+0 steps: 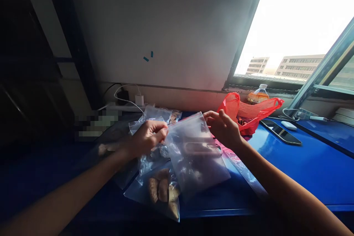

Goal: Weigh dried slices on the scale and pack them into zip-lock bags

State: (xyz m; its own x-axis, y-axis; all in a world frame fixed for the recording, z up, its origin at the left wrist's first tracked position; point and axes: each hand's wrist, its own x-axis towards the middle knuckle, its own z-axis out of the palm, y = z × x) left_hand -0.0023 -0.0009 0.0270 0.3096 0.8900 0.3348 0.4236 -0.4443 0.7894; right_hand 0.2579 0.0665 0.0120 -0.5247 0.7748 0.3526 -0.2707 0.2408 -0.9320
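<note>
My left hand (pixel 151 136) is closed, thumb and finger pinching the upper left corner of a clear zip bag (pixel 193 162). The bag hangs tilted above the table and looks flat, with nothing visible inside. Beside its upper right corner, my right hand (pixel 222 129) has its fingers stretched and its thumb apart. Whether its fingertips touch the bag I cannot tell. Below and left of the held bag lies another clear bag (pixel 138 191) with several brown, mushroom-like pieces (pixel 163 191) in it. More clear bags (pixel 155 112) lie behind my left hand.
A red plastic bag (pixel 249 118) with dark contents stands right of my right hand, a bottle (pixel 258 94) behind it. On the blue table (pixel 318 169) lie a phone (pixel 280 132) and a white case (pixel 288 125). A white charger (pixel 139 99) with its cable stands by the wall.
</note>
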